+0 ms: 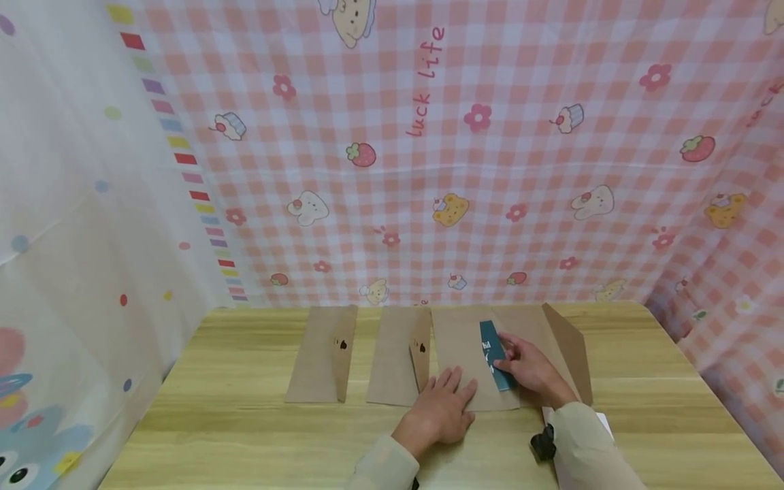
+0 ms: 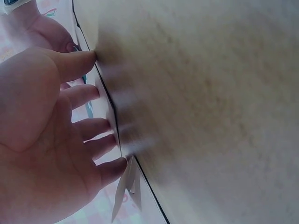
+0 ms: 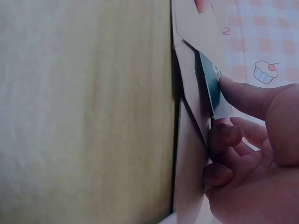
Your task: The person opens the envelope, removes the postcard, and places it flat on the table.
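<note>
A teal card (image 1: 490,340) with white lettering is held over the opened kraft-paper folder (image 1: 456,333) on the table (image 1: 245,388). Its right long edge is pinched by the right hand (image 1: 529,367), with the thumb laid on the lettered face. The folder's near edge is pressed by the left hand (image 1: 442,408), whose fingers are spread and grasp nothing. The card can be judged light, thin and fairly stiff, perhaps slippery on its smooth face; it is best gripped by an edge. The folder is probably light too, but springy at its creases and easily bent, so it is better steadied with flat fingers than squeezed.
</note>
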Demonstrator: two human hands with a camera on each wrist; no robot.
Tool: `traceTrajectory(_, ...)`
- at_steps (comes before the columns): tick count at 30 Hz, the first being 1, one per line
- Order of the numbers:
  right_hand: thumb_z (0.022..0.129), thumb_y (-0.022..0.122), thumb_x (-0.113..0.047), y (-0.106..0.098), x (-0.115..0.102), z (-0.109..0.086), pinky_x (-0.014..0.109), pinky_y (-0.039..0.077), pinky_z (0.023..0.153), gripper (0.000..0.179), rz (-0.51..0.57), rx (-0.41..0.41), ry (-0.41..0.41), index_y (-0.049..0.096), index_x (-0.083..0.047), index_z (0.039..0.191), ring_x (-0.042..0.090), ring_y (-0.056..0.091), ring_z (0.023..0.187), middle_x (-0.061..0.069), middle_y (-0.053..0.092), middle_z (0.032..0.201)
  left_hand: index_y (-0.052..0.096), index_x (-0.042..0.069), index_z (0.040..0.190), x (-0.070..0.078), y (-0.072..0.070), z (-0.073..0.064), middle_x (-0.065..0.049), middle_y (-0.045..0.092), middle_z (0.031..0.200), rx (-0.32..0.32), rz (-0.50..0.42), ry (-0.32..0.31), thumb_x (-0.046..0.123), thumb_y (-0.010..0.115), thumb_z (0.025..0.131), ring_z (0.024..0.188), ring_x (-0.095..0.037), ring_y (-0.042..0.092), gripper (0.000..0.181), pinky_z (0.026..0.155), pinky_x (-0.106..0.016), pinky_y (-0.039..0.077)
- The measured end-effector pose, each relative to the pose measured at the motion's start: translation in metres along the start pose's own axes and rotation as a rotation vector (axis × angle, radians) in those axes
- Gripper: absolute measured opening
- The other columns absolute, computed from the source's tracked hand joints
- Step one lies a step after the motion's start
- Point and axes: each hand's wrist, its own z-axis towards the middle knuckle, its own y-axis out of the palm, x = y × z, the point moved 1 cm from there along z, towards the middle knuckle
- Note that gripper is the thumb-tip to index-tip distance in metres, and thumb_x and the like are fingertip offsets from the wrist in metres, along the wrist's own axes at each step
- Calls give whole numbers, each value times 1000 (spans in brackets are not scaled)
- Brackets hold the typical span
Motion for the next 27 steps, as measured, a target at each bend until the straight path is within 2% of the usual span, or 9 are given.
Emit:
traceTrajectory(12,91,66,-4,1,1,0,31,38,73,61,-5,20,5,40,10,144,18,47,77,5,49,83,36,32,154,-3,2,1,-1,24,164,19,-24,11,44,49,102,151,-19,21,55,121,-42,23)
traceTrajectory(21,92,65,-3,5,2,0,29,38,66,60,-13,34,22,41,4,146,19,48,74,7,51,83,39,32,153,-4,3,-1,-4,26,163,55,-4,20,44,50,101,151,-21,23,54,121,-42,23)
traceTrajectory(27,93,64,-3,6,-1,0,30,38,68,55,-31,44,27,46,2,144,20,47,76,7,50,85,37,34,153,-5,1,0,-2,26,163,51,17,16,46,47,102,151,-20,23,54,121,-41,22)
